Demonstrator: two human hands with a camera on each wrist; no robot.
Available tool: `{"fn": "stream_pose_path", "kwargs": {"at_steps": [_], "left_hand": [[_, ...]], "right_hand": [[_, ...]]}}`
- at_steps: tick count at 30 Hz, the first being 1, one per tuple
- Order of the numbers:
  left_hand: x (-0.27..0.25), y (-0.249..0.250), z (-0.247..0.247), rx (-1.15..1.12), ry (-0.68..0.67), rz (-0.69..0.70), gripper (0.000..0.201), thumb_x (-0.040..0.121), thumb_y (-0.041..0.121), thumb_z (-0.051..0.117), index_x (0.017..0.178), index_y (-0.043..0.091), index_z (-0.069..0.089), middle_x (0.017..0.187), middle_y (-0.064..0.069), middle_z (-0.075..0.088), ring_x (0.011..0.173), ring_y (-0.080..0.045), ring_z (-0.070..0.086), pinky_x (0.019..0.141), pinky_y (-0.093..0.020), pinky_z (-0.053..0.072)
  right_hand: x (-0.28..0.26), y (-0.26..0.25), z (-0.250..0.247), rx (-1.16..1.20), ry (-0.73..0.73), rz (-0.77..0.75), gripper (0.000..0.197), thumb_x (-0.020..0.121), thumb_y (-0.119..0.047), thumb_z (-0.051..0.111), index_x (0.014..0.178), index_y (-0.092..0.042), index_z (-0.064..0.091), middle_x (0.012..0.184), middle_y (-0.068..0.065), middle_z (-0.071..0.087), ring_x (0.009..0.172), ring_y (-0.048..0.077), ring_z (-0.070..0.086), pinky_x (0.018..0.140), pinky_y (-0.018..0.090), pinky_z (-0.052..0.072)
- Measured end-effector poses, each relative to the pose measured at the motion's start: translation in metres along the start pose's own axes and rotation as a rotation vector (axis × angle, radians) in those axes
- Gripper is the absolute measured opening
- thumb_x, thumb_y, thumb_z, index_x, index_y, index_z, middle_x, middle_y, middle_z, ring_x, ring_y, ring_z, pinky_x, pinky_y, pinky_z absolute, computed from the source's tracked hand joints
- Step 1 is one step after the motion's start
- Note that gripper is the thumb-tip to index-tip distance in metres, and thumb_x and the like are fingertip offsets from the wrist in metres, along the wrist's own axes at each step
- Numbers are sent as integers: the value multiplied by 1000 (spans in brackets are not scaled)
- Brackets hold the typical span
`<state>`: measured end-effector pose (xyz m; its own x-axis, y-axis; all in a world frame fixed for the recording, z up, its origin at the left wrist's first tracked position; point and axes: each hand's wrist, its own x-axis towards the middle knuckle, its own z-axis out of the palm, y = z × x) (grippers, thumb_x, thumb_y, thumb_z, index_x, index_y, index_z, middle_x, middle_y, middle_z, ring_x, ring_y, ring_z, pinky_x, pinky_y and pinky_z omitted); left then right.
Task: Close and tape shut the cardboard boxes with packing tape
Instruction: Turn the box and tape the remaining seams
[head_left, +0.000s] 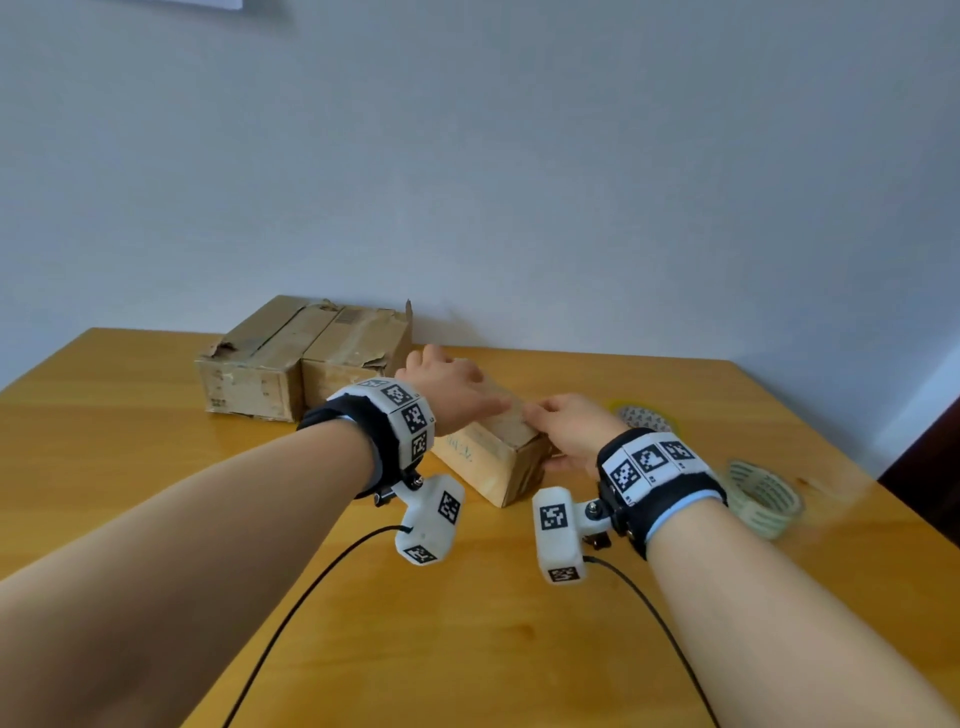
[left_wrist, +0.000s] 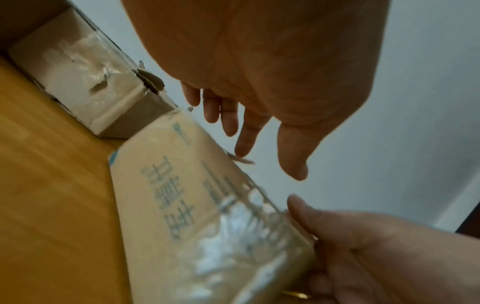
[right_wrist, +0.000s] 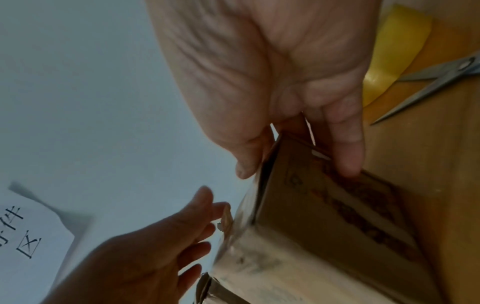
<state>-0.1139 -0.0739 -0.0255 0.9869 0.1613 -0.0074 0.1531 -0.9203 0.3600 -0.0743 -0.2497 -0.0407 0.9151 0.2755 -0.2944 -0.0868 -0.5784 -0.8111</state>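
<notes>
My right hand (head_left: 563, 431) pinches box (head_left: 498, 457) near end, thumb on top, fingers on side; left hand (head_left: 449, 387) flat, fingers loose over far top; box long axis runs away-left on table (head_left: 156, 467); tape (head_left: 761, 496) right of right wrist

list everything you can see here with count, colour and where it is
small box: 1, tan, mid table, under both hands
big boxes: 2, worn brown, side by side at the back left by the wall
tape rolls: 2, a clear one right of the right wrist, a yellow one behind the right hand
scissors: 1, metal, on the table next to the yellow roll
paper: 1, white with black writing, on the wall
table: 1, yellow wood
wall: pale grey-blue
cables: 2, black, from the wrist cameras
left hand: fingers straight over the small box top
right hand: holds the small box's near end, thumb on top
</notes>
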Motion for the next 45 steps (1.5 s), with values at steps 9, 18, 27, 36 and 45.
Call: {"fn": "stream_pose_path", "kwargs": {"at_steps": [9, 18, 27, 36, 45], "left_hand": [[7, 1, 30, -8, -31, 40, 67, 90, 60, 52, 149, 35, 33, 160, 3, 21, 149, -21, 15, 120, -44, -7], [5, -30, -21, -480, 53, -57, 52, 101, 22, 47, 152, 24, 33, 144, -8, 48, 83, -14, 59, 71, -28, 51], [-8, -59, 0, -405, 35, -96, 54, 99, 35, 48, 148, 16, 34, 105, 0, 61, 82, -19, 64, 71, -34, 56], [-10, -56, 7, -620, 18, -130, 77, 79, 40, 80, 140, 17, 39, 122, 2, 59, 92, -14, 66, 82, -33, 57], [-13, -71, 5, -1024, -82, -195, 23, 85, 7, 75, 106, 3, 68, 106, -12, 73, 94, -21, 72, 77, -29, 61]], "right_hand": [[9, -4, 19, -133, -55, -17, 27, 108, -28, 48, 125, -12, 61, 120, 11, 65, 107, 30, 67, 86, 44, 63], [7, -4, 4, -234, 103, -158, 31, 107, -33, 49, 129, -17, 64, 120, 6, 69, 106, 26, 67, 92, 48, 59], [1, -10, 11, -367, 138, -165, 44, 105, -32, 55, 148, -23, 48, 150, 0, 53, 131, 23, 54, 109, 37, 45], [0, -26, 29, -467, 273, -163, 47, 99, -59, 51, 137, -30, 53, 135, -6, 61, 127, 22, 55, 110, 50, 42], [19, -13, 28, -431, 300, -131, 38, 104, -14, 45, 134, -34, 60, 136, -1, 60, 119, 25, 57, 97, 42, 54]]}}
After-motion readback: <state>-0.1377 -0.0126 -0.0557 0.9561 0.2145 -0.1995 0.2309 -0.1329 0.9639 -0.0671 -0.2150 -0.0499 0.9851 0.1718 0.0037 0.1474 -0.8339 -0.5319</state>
